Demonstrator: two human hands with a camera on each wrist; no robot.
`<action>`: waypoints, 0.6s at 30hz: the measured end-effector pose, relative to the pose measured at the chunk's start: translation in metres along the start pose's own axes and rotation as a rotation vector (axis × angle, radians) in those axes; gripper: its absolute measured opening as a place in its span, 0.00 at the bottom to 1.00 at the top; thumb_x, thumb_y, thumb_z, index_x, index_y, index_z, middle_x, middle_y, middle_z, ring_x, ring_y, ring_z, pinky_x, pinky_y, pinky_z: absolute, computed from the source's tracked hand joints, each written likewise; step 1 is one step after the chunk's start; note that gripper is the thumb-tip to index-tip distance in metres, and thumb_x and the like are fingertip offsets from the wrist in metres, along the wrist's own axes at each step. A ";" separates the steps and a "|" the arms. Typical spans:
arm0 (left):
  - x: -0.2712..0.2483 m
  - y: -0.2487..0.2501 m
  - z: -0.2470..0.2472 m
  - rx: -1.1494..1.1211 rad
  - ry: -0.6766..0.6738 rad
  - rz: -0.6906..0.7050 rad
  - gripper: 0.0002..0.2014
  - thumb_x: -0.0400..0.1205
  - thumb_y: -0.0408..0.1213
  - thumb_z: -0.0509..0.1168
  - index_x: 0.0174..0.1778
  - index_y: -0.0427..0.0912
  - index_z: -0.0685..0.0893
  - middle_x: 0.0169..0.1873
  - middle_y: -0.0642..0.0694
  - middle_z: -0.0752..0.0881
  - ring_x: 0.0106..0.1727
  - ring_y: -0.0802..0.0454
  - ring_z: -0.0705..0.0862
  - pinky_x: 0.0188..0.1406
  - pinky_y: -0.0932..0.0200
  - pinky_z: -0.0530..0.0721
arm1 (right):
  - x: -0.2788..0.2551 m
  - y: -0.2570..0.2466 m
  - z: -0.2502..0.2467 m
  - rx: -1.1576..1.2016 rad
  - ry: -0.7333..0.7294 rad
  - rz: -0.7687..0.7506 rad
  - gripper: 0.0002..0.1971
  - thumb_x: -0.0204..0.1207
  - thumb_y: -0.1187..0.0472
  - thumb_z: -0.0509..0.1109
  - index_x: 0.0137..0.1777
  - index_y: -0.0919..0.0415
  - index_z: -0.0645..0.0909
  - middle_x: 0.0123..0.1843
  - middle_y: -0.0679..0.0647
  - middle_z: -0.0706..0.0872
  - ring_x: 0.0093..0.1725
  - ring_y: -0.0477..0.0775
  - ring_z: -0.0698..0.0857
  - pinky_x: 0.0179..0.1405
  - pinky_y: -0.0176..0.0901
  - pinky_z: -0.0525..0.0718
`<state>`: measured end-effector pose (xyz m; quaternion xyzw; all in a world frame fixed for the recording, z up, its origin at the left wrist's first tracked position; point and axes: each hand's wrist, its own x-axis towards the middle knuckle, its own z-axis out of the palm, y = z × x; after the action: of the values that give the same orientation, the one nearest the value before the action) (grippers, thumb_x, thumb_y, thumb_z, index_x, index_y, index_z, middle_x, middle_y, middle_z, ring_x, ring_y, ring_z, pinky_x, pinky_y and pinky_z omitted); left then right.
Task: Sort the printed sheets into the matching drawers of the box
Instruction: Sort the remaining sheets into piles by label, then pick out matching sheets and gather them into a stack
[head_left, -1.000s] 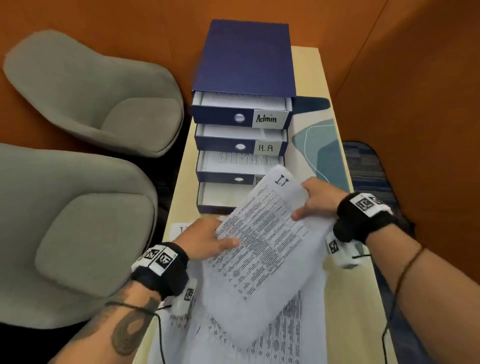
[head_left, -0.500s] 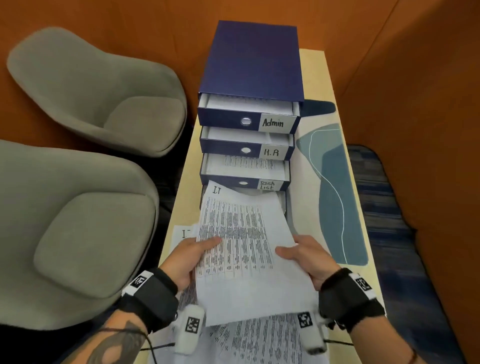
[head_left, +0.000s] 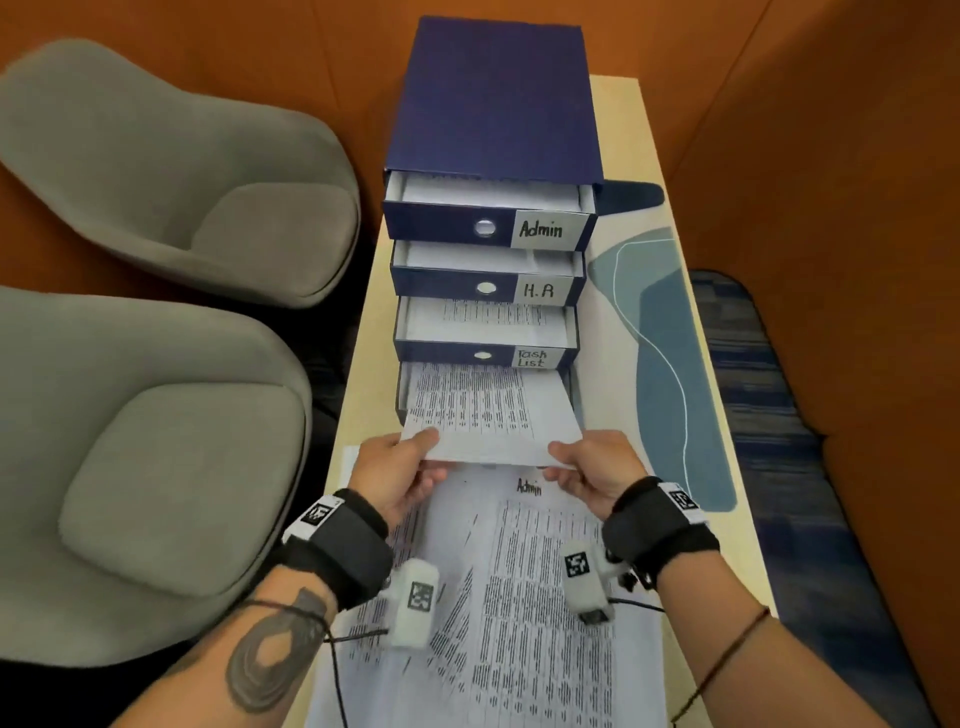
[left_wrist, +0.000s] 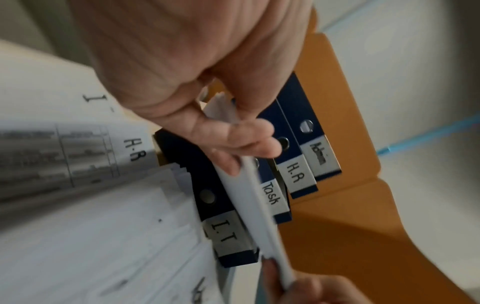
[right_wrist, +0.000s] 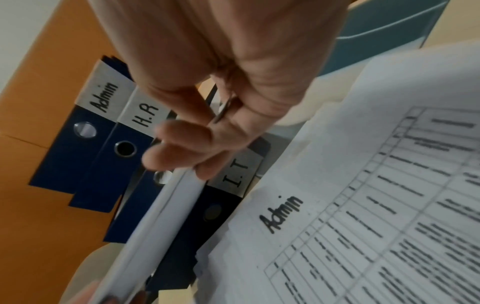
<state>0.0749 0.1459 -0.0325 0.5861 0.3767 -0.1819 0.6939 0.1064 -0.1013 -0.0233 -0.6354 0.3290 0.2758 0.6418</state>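
A blue drawer box (head_left: 498, 104) stands on the narrow table, its drawers pulled out in steps and labelled Admin (head_left: 540, 228), H.R (head_left: 538, 290), Task List (head_left: 531, 358) and, lowest, I.T (left_wrist: 224, 238). A printed sheet (head_left: 488, 410) lies half inside the I.T drawer. My left hand (head_left: 400, 467) pinches its near left corner and my right hand (head_left: 587, 467) pinches its near right corner. Below my hands lies a loose pile of printed sheets (head_left: 519, 597); the top one is headed Admin (right_wrist: 283, 214), and another is headed H.R (left_wrist: 135, 150).
Two grey armchairs (head_left: 156, 415) stand close along the table's left side. Orange walls (head_left: 831, 208) close in the back and right. A blue-patterned mat (head_left: 670, 374) lies on the table (head_left: 623, 104) right of the box. Dark carpet shows at the far right.
Both hands turned the I.T sheet square to the box, shifted to its near corners and slid it forward into the lowest drawer, uncovering the Admin sheet on the pile.
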 end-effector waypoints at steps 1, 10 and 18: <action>0.002 0.001 0.003 -0.044 -0.001 -0.023 0.10 0.86 0.36 0.72 0.56 0.32 0.87 0.40 0.37 0.93 0.22 0.54 0.83 0.14 0.67 0.79 | 0.007 -0.004 0.005 0.020 0.041 -0.007 0.17 0.83 0.80 0.66 0.70 0.80 0.73 0.62 0.75 0.84 0.22 0.53 0.88 0.15 0.34 0.79; -0.005 -0.002 0.000 0.125 0.115 0.147 0.10 0.86 0.45 0.71 0.57 0.42 0.87 0.43 0.43 0.95 0.30 0.49 0.89 0.25 0.58 0.84 | 0.055 -0.052 0.050 0.025 0.202 -0.025 0.09 0.79 0.75 0.69 0.57 0.72 0.78 0.39 0.60 0.89 0.34 0.55 0.92 0.31 0.39 0.89; -0.035 -0.099 0.024 1.165 -0.021 0.388 0.14 0.84 0.60 0.66 0.56 0.55 0.79 0.45 0.58 0.86 0.44 0.57 0.86 0.50 0.53 0.90 | 0.075 -0.051 0.060 -0.476 0.338 -0.183 0.17 0.61 0.62 0.73 0.51 0.60 0.82 0.46 0.54 0.89 0.41 0.58 0.87 0.38 0.40 0.84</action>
<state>-0.0092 0.0917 -0.0729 0.9251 0.0951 -0.2341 0.2836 0.1974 -0.0479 -0.0502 -0.8318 0.2986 0.1766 0.4333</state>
